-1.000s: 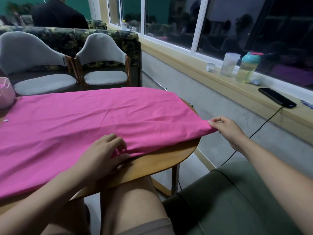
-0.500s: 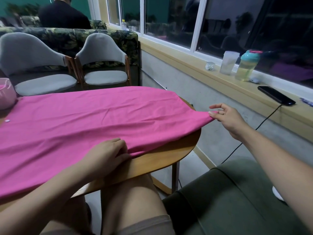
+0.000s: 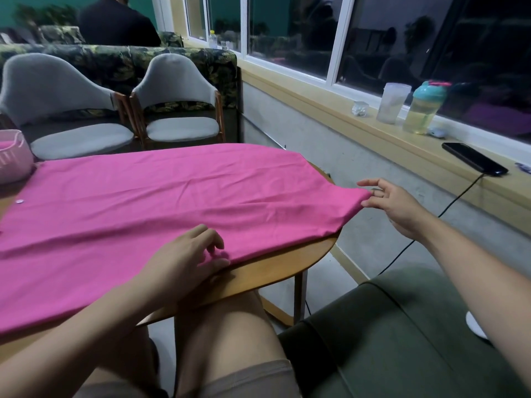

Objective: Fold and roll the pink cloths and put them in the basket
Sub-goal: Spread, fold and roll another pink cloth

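One pink cloth (image 3: 143, 211) lies lengthwise left-right across the table (image 3: 273, 271).

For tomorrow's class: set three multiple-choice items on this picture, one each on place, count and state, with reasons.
1. Where is the pale pink plastic basket? A on the wooden oval table's far left; B on the windowsill; C on the floor.
2. How many grey padded chairs stand beyond the table? A one; B two; C four.
3. The bright pink cloth is: A rolled up; B spread over the table; C in the basket.
Answers: 1 A, it sits by the cloth's left end. 2 B, two stand side by side. 3 B, it lies unrolled, the right hand pinching its corner.
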The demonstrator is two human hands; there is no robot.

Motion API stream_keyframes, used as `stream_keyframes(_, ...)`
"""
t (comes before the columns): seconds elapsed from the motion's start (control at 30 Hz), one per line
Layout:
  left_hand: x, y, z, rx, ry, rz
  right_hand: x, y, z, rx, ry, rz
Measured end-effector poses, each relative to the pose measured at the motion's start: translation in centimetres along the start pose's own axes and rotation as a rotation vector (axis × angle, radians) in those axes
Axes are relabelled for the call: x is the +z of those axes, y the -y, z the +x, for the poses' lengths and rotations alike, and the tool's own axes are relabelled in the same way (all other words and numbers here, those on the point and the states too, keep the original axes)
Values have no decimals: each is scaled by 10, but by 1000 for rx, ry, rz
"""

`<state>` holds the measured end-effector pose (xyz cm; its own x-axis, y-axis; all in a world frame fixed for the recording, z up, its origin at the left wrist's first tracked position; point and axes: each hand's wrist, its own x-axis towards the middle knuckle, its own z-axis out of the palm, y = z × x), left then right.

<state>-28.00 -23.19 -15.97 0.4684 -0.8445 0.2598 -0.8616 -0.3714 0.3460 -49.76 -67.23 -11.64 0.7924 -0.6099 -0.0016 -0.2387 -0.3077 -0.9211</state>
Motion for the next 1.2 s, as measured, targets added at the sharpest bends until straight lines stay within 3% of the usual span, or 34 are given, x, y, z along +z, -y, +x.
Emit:
stream_keyframes(0.13,8,-2,9,27,75,9,-9,2,-6,-17,56,-60)
stream_keyframes(0.4,-2,-10,15,58,49,-64,-14,10,5,-60,-133,-67)
stream_keyframes(0.63,11,-15,1,48,90,-125,4,-13,2,68,-65,-198)
stream_keyframes(0.83,-6,-6,-7,28,82,-107,9,-16,6,53,-156,-355)
stream_keyframes(0.97,-19,13,-23,13,113,-45,28,-8,2,-119,-216,-791)
stream_keyframes(1.2,-36,28,-41,-21,124,16,121,29,-45,-535,147,-787)
